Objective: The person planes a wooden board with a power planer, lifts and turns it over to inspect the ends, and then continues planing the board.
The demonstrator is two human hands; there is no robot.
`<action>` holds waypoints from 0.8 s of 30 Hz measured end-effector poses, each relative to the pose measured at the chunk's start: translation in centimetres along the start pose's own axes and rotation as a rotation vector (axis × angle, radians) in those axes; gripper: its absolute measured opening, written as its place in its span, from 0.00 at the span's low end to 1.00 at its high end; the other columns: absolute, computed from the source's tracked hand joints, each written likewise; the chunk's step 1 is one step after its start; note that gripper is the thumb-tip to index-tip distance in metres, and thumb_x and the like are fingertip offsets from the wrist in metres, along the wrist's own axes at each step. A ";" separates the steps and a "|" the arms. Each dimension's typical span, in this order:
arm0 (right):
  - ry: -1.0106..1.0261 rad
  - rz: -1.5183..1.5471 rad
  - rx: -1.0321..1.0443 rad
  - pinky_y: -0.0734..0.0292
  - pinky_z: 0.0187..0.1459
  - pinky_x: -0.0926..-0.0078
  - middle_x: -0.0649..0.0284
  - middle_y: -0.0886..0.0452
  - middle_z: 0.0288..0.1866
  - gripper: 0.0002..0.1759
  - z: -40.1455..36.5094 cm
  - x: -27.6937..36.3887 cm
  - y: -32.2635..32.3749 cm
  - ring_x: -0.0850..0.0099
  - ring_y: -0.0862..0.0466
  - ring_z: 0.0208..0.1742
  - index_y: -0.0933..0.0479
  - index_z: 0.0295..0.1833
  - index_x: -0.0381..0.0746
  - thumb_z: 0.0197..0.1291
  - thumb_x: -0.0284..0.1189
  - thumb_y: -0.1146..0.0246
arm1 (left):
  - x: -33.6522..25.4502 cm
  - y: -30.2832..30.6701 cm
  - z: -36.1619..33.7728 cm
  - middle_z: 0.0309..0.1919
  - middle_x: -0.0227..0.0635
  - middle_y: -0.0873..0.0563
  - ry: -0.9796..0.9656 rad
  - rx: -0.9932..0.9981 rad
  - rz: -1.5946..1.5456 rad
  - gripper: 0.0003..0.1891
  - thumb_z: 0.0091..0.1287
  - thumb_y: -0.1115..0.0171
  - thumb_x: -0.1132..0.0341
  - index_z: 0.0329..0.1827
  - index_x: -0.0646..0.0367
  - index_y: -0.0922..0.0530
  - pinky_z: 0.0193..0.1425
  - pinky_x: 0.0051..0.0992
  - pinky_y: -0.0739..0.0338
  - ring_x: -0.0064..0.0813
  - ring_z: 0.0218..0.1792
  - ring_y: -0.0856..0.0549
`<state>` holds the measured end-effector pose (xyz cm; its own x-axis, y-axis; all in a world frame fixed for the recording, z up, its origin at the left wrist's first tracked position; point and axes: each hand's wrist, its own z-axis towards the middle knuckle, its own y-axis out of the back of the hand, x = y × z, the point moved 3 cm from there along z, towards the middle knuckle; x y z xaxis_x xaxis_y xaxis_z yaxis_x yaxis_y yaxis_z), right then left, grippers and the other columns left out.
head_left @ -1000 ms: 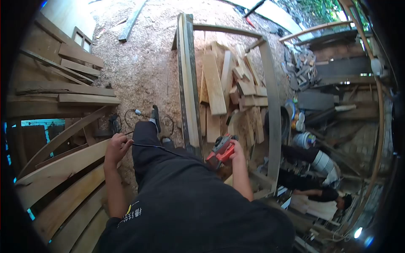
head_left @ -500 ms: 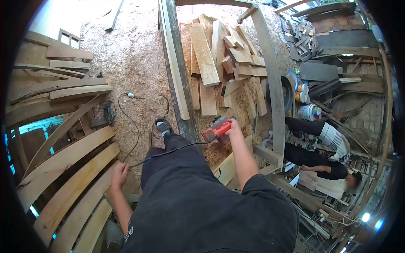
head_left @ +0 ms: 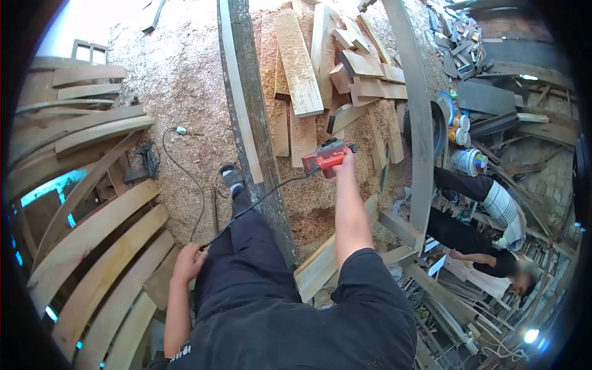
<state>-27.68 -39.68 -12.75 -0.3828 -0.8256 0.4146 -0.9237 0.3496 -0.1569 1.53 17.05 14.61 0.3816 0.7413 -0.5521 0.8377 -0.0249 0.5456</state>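
My right hand [head_left: 346, 165] is wrapped around the handle of a red electric planer [head_left: 319, 161]. The tool is held up over the shavings-strewn floor, beside a long dark beam [head_left: 262, 117]. From its rear a black power cord [head_left: 265, 198] runs across my leg to my left hand [head_left: 189, 261]. That hand's fingers are closed on the cord, low by my left side near the curved boards. A pale board [head_left: 320, 268] leans below my right forearm.
Cut timber blocks [head_left: 299, 68] lie piled ahead. A grey wooden frame rail [head_left: 419, 123] runs along the right. Curved planks [head_left: 98, 246] line the left. Another person [head_left: 472, 237] is at far right, near paint buckets [head_left: 464, 161]. The cord continues over the floor.
My right hand has carried the planer forward and turned it. My left hand has come slightly inward, still with the cord. My view has shifted, and my foot appears farther left.
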 end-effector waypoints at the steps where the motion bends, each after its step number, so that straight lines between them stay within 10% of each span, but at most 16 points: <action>1: -0.008 0.024 -0.001 0.19 0.35 0.62 0.69 0.28 0.25 0.16 1.3 -0.2 0.3 0.71 0.21 0.30 0.33 0.32 0.48 0.76 0.41 0.44 | -0.1 0.2 0.5 0.49 0.47 0.14 -0.005 0.005 0.024 0.16 0.72 0.32 0.61 0.58 0.59 0.16 0.62 0.42 0.21 0.51 0.55 0.15; 13: 0.009 0.070 -0.059 0.14 0.52 0.52 0.62 0.23 0.33 0.09 7.8 -3.3 -2.0 0.60 0.18 0.37 0.29 0.46 0.42 0.78 0.35 0.38 | 1.2 2.0 9.1 0.46 0.48 0.12 0.159 0.049 0.097 0.17 0.73 0.33 0.56 0.57 0.58 0.16 0.58 0.47 0.20 0.53 0.50 0.14; 19: -0.158 -0.081 -0.227 0.13 0.59 0.49 0.55 0.14 0.57 0.24 6.2 -4.9 -2.5 0.57 0.14 0.61 0.27 0.69 0.37 0.76 0.39 0.35 | 2.8 0.0 14.6 0.48 0.50 0.10 0.125 0.216 0.385 0.24 0.71 0.32 0.50 0.62 0.56 0.16 0.62 0.48 0.19 0.53 0.54 0.12; 21: 0.029 -0.012 -0.144 0.12 0.60 0.50 0.51 0.17 0.67 0.33 7.4 -7.3 -0.5 0.57 0.15 0.66 0.34 0.78 0.35 0.74 0.36 0.33 | 0.0 0.0 16.9 0.56 0.49 0.12 0.048 0.182 0.285 0.25 0.70 0.30 0.52 0.66 0.56 0.18 0.62 0.47 0.18 0.53 0.56 0.13; 24: 0.622 -0.682 -0.202 0.18 0.63 0.58 0.52 0.15 0.60 0.20 -4.9 -10.6 -4.2 0.56 0.12 0.60 0.25 0.66 0.33 0.73 0.28 0.35 | -4.0 -0.7 20.0 0.68 0.46 0.18 -0.135 0.019 0.050 0.30 0.69 0.28 0.59 0.74 0.54 0.23 0.65 0.45 0.18 0.52 0.62 0.15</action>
<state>-19.68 -30.21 -12.05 0.3702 -0.5164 0.7722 -0.9028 -0.0039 0.4301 7.23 0.67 3.84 0.4707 0.6421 -0.6051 0.8233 -0.0731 0.5629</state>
